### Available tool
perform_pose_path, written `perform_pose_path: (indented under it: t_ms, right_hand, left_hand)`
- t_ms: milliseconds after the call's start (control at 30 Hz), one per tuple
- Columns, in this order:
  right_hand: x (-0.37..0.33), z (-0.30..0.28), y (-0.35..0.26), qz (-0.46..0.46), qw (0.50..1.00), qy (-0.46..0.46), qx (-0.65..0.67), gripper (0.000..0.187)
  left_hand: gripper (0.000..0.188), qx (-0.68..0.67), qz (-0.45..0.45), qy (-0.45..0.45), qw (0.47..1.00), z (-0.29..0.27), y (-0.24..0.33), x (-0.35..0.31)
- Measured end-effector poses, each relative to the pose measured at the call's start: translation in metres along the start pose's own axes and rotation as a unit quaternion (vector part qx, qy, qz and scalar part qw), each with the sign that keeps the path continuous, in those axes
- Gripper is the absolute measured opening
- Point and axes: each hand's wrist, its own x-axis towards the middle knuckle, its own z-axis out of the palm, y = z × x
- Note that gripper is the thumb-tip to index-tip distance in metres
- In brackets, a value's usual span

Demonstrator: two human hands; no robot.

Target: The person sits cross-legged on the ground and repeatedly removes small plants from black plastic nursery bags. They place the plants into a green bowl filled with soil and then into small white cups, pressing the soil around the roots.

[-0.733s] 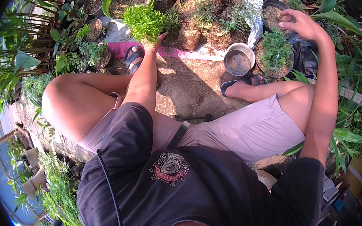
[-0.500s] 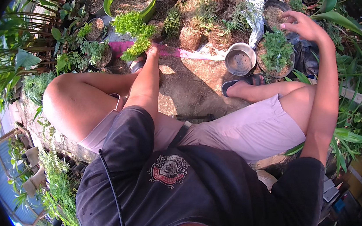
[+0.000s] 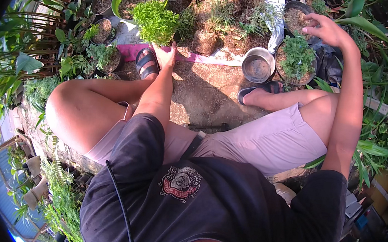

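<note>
A bushy, bright green leafy plant [image 3: 155, 21] is in my left hand [image 3: 165, 57], whose thumb and fingers close round its lower end. The base of that plant is hidden by leaves and fingers. It leans in front of a lime-green pot [image 3: 115, 0] filled with brown soil mix. My right hand [image 3: 327, 31] is raised at the far right, fingers loosely curved and apart, holding nothing. Its fingertips hover by the edge of a dark pot of soil [image 3: 296, 17]. Just below it stands a pot with a blue-green leafy plant [image 3: 297, 57].
An almost empty grey metal pot [image 3: 258, 65] stands between my feet, toward the right. Root balls [image 3: 205, 42] and loose seedlings lie on soil beyond a pink strip [image 3: 196, 57]. A white sack [image 3: 273, 16] lies at the back. Potted plants crowd both sides.
My left hand has turned and tipped the bright green plant up, away from my left foot and slightly right. The right hand has barely moved.
</note>
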Motion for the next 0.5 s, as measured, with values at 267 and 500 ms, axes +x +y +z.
perform_pose_path:
  t_ms: [267, 500]
  right_hand:
    - [0.001, -0.004, -0.001, -0.019, 1.000, -0.008, -0.007, 0.066]
    - [-0.003, -0.010, -0.004, -0.013, 1.000, -0.008, -0.018, 0.064]
  left_hand:
    - [0.061, -0.046, -0.040, -0.306, 0.950, 0.037, -0.029, 0.060]
    - [0.071, -0.204, -0.097, -0.268, 0.937, 0.024, 0.006, 0.083]
